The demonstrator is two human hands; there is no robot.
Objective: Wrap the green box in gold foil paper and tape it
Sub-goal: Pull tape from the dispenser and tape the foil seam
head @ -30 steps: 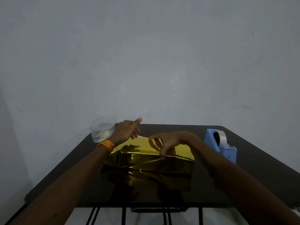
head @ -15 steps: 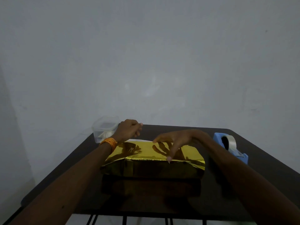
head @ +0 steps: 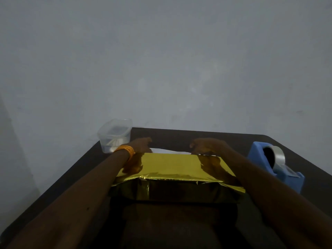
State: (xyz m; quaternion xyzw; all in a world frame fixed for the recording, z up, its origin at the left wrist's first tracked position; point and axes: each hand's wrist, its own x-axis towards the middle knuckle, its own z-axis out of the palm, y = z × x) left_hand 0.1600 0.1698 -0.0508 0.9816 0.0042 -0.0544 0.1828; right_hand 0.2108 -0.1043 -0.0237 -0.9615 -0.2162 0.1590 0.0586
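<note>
Your two hands work at the far edge of a parcel in dim light. The gold foil paper (head: 172, 166) lies folded over the top and the near side of the box, which sits at the middle of the dark tabletop (head: 206, 135) and is hidden under the wrap.

Your left hand (head: 142, 145), with an orange band (head: 126, 151) at the wrist, has its fingers curled down on the left end of the paper's far edge. Your right hand (head: 206, 146) is curled the same way on the right end. Each grips the sheet there, and a strip of the white underside (head: 168, 150) shows between them. Both forearms pass over the top of the parcel.

A blue tape dispenser (head: 274, 169) with its roll of clear tape stands just right of the parcel, apart from it. A clear plastic container (head: 115, 135) sits at the far left corner, close behind your left wrist. Its contents are too dim to make out.
</note>
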